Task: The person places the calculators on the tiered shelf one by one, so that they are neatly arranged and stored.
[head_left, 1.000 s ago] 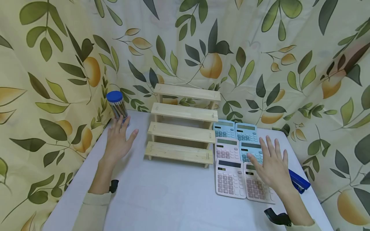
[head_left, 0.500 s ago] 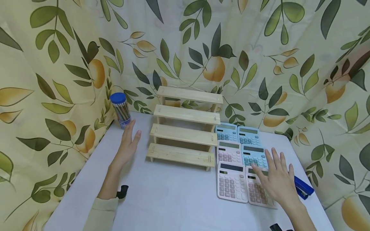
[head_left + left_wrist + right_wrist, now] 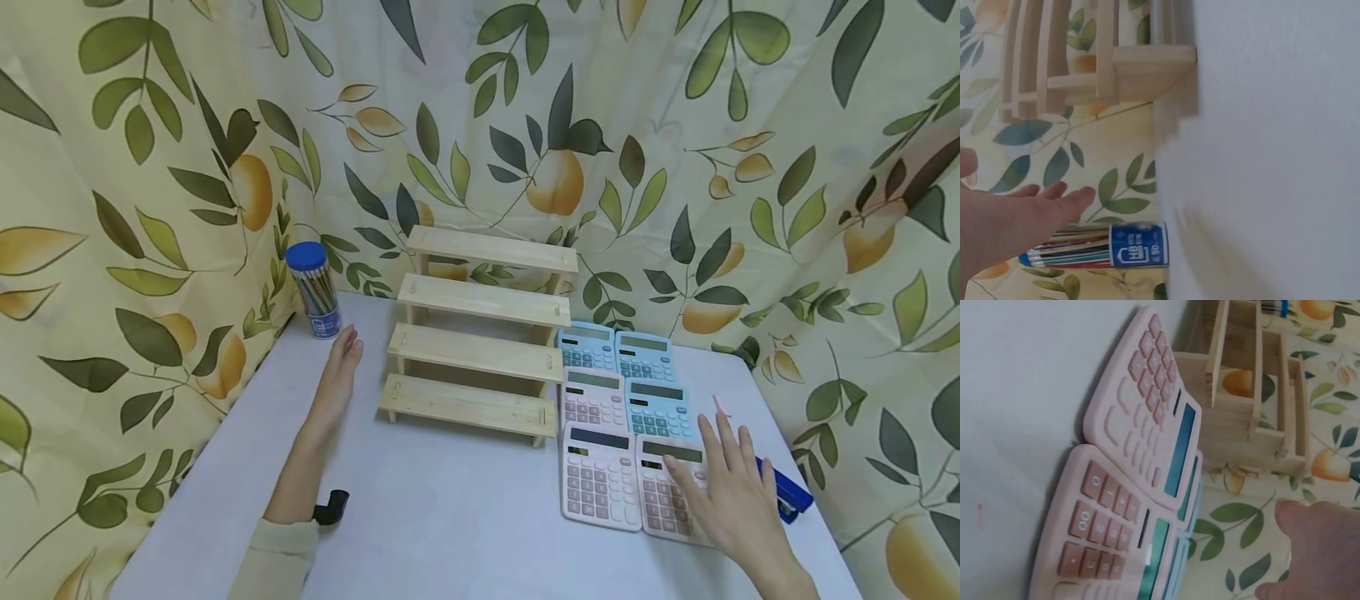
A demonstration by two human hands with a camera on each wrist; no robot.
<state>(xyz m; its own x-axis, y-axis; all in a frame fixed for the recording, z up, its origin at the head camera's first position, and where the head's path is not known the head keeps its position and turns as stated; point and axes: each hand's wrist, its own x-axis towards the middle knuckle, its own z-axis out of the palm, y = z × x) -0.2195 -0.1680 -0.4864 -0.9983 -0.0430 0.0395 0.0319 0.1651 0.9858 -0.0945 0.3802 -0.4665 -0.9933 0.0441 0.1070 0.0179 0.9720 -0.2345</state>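
My left hand (image 3: pixel 337 379) is held with straight fingers, turned edge-on, just in front of a clear jar of pencils (image 3: pixel 318 292) with a blue lid. In the left wrist view its fingers overlap the upper end of the jar (image 3: pixel 1138 245), whose blue label reads HB. My right hand (image 3: pixel 735 496), fingers spread and holding nothing, hovers over the right edge of a pink calculator (image 3: pixel 667 500). Another pink calculator (image 3: pixel 600 475) lies to its left, a third (image 3: pixel 592 398) behind that. Three blue calculators (image 3: pixel 660 408) fill the rows behind. A blue stapler (image 3: pixel 791 492) is partly hidden behind the right hand.
A four-step wooden shelf (image 3: pixel 472 354) stands between the jar and the calculators, its steps rising toward the back. Leaf-and-fruit patterned curtain (image 3: pixel 637 100) closes off the back and sides. A white cloth (image 3: pixel 442 517) covers the table, with a small pink mark (image 3: pixel 720 407) near the right hand.
The left hand has drawn away from the pencil jar toward the right and turned edge-on, uncovering the jar. The right hand has shifted a little right and nearer. The head view has shifted slightly.
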